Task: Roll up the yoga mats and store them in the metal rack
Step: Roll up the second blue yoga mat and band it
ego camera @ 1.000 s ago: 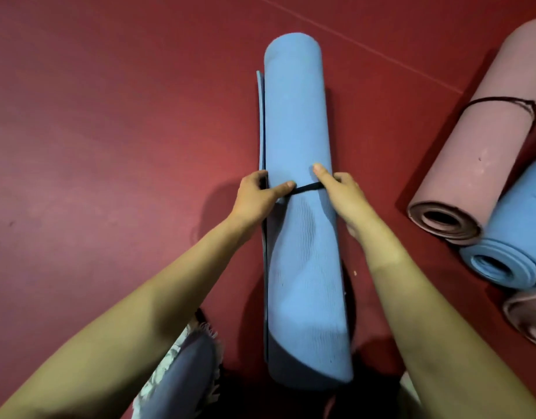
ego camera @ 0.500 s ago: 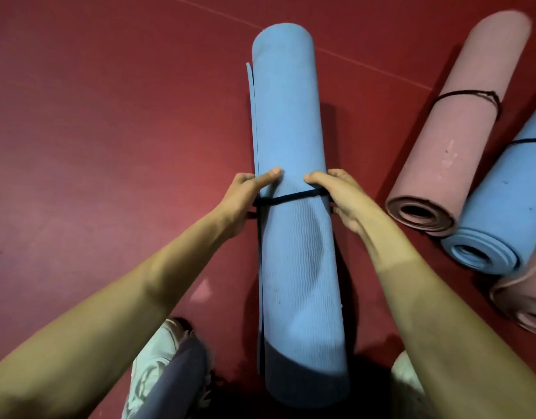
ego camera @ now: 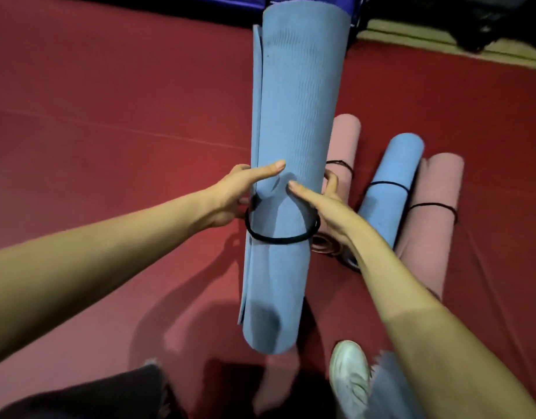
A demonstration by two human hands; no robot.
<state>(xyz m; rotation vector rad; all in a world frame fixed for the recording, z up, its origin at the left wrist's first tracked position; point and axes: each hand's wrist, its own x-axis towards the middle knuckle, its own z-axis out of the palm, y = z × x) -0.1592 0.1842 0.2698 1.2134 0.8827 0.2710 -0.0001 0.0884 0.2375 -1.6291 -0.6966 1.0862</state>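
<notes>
The rolled blue yoga mat (ego camera: pixel 297 101) runs lengthwise away from the person. Its near end is low, close to the feet, and its far end reaches the top of the view, so the long axis reads almost vertical in the picture. The loose outer edge of the roll lies along its left side. A shadow falls on the red floor (ego camera: pixel 109 131) under the near end, and the mat looks lifted clear of it.

A black band (ego camera: pixel 278 238) circles the roll a little nearer than its middle, just below both hands.

The left hand (ego camera: pixel 233 195) grips the roll's left side, with the thumb laid straight across the front and the fingers wrapped out of sight behind. The right hand (ego camera: pixel 324 207) grips the right side in the same way, its thumb stretched over the front and one curled finger showing at the mat's right edge. The two thumb tips are near each other but apart.

To the right, three more rolled mats lie side by side on the floor, each with a black band: a pink mat (ego camera: pixel 345 137), a second blue mat (ego camera: pixel 390 182) and another pink roll (ego camera: pixel 433 207). A white shoe (ego camera: pixel 349 370) shows near the bottom.
</notes>
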